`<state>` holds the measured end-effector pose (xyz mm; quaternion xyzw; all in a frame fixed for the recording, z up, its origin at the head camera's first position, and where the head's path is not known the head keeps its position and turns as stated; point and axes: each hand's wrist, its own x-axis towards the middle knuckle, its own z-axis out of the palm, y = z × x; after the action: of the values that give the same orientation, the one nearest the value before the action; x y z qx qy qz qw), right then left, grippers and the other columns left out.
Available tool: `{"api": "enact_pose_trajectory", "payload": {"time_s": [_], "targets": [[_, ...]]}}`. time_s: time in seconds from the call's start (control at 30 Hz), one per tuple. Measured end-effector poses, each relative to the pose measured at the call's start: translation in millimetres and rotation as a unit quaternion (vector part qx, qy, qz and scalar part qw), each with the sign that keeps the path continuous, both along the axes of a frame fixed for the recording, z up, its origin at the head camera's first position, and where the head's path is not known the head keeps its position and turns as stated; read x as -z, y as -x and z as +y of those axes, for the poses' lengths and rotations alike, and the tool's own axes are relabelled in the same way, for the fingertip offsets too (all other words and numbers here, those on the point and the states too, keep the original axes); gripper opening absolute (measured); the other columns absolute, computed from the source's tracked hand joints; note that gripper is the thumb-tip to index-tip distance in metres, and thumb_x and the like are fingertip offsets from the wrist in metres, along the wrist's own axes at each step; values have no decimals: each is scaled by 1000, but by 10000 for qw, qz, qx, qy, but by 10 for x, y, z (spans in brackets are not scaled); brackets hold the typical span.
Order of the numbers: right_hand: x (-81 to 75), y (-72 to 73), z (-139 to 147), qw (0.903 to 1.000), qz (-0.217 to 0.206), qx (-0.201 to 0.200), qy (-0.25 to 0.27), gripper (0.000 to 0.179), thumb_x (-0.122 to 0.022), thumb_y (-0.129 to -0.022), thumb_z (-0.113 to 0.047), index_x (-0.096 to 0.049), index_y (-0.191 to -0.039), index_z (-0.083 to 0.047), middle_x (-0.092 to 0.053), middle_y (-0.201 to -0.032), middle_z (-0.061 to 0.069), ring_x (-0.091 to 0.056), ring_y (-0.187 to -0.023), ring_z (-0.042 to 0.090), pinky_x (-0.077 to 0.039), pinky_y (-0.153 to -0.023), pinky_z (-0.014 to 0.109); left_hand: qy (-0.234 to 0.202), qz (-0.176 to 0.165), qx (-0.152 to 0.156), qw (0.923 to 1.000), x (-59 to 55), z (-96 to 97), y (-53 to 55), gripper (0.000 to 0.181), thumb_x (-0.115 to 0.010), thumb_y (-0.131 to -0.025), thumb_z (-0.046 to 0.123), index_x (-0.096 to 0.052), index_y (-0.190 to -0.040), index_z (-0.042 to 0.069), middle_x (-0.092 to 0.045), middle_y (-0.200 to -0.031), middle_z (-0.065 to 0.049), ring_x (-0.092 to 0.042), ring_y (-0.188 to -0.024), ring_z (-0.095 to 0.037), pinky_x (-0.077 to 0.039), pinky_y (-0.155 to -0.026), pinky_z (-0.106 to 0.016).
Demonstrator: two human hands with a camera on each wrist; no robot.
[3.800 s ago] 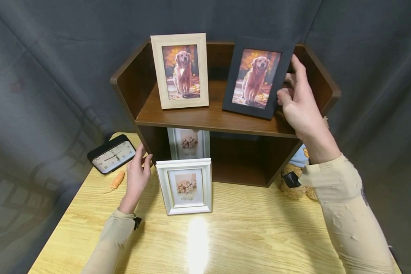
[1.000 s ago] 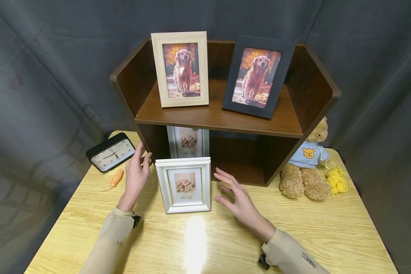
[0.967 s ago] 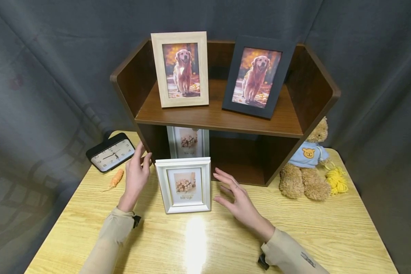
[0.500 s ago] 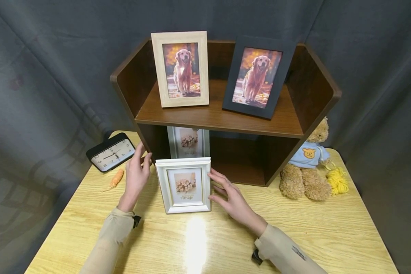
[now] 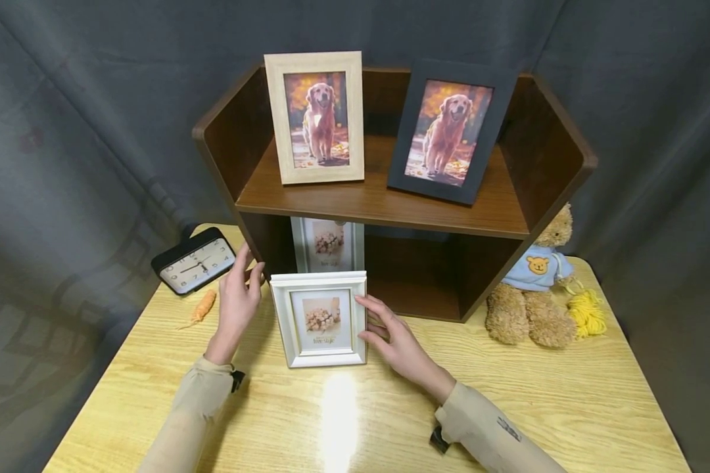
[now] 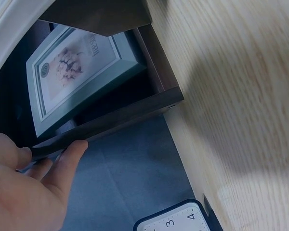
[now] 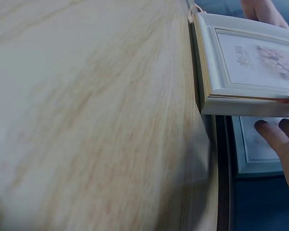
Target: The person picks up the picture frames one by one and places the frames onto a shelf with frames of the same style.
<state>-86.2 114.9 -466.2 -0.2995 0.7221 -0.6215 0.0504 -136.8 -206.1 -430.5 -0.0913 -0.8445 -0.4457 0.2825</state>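
A white picture frame (image 5: 318, 319) stands on the table before the brown shelf (image 5: 378, 220), tilted slightly back. My right hand (image 5: 399, 348) is at its right edge, with fingertips on the front border and other fingers beside the edge. In the right wrist view, part of that hand is cut off. At the shelf's lower left, my left hand (image 5: 238, 299) grips the front edge of the side panel (image 6: 111, 122) between thumb and fingers. A grey-green picture frame (image 6: 82, 72) leans inside the lower compartment, partly hidden behind the white one in the head view.
On the upper shelf stand a cream picture frame (image 5: 316, 176) and a black picture frame (image 5: 479, 141), both with dog photos. A clock (image 5: 195, 263) and an orange carrot-shaped item (image 5: 204, 305) lie left. A teddy bear (image 5: 532, 282) and yellow yarn (image 5: 587, 314) are right.
My right hand has left the black frame, come down, and moved left onto the white frame's right edge. The left hand keeps its place at the shelf.
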Motion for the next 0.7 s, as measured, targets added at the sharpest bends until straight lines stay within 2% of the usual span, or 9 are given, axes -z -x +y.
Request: {"api": "enact_pose_trajectory", "payload": {"time_s": [0.13, 0.2, 0.3, 0.43, 0.7], "targets": [[-1, 12, -5, 10000, -36, -78, 43, 69, -64, -101, 14, -41, -162, -5, -31, -168, 27, -46, -143, 51, -53, -110, 39, -1, 20, 1, 10000, -16, 10, 1, 50, -59, -103, -15, -52, -152, -4, -65, -139, -30, -67, -124, -42, -49, -91, -4], [3, 20, -7, 9999, -22, -143, 42, 69, -63, -101, 15, -39, -163, -5, -29, -169, 28, -45, -144, 52, -53, -111, 40, 14, 14, -13, 10000, -21, 13, 2, 49, -59, -103, -14, -53, -151, -4, -65, -139, -30, -67, -124, -42, -52, -92, -9], [15, 32, -6, 9997, 9, -230, 33, 71, -62, -100, 16, -37, -163, -4, -28, -169, 29, -46, -143, 51, -53, -110, 41, 45, -21, -27, 10000, -29, 18, 4, 49, -59, -104, -13, -53, -152, -4, -65, -140, -29, -66, -126, -40, -59, -94, -23], [31, 41, -7, 9993, 36, -360, 102, 70, -60, -100, 18, -35, -163, -1, -29, -168, 30, -50, -140, 52, -55, -109, 42, 63, -37, -43, 10000, -28, 19, 4, 50, -59, -104, -13, -52, -152, -4, -65, -140, -29, -65, -127, -40, -60, -92, -41], [26, 34, -24, 9980, -249, -470, 341, 70, -59, -99, 21, -36, -162, -1, -34, -164, 34, -52, -138, 53, -56, -107, 40, 92, 19, -32, 10000, -10, 6, -15, 52, -59, -103, -14, -51, -153, -4, -63, -141, -29, -64, -129, -42, -59, -93, -45]]}}
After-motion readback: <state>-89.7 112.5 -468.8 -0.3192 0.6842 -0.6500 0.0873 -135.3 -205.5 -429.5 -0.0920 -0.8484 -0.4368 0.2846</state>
